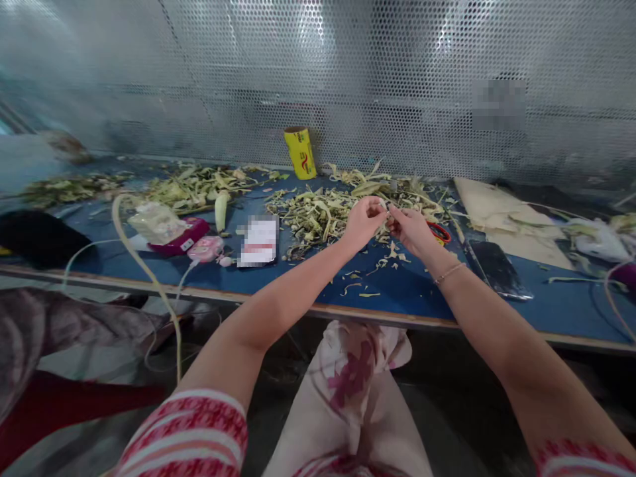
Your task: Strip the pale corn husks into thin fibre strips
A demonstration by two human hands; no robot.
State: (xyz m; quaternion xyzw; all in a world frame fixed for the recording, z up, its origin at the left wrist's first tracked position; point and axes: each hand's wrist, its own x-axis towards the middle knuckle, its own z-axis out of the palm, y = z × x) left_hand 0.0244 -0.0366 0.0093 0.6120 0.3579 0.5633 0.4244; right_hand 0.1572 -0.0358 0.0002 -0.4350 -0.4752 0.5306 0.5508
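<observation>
Over the table my left hand point(366, 218) and my right hand point(410, 230) meet with their fingertips pinched close together. A small pale bit shows between them, too small to name. Both hands are closed. Under and behind them spreads a heap of dried, yellow-green plant strips point(318, 213). Beside my right hand lies a red loop handle point(439, 232), partly hidden by that hand, with something yellow at it. Loose scraps point(392, 255) are strewn on the blue table point(397, 288) just in front of my hands.
A yellow tube-like carton point(301, 154) stands against the perforated metal wall point(238, 79). Left are a phone-like white panel point(259, 242), a pink device with a cable point(206, 249) and a magenta box point(186, 235). Right are a dark phone-like slab point(497, 268) and brown cardboard point(507, 212).
</observation>
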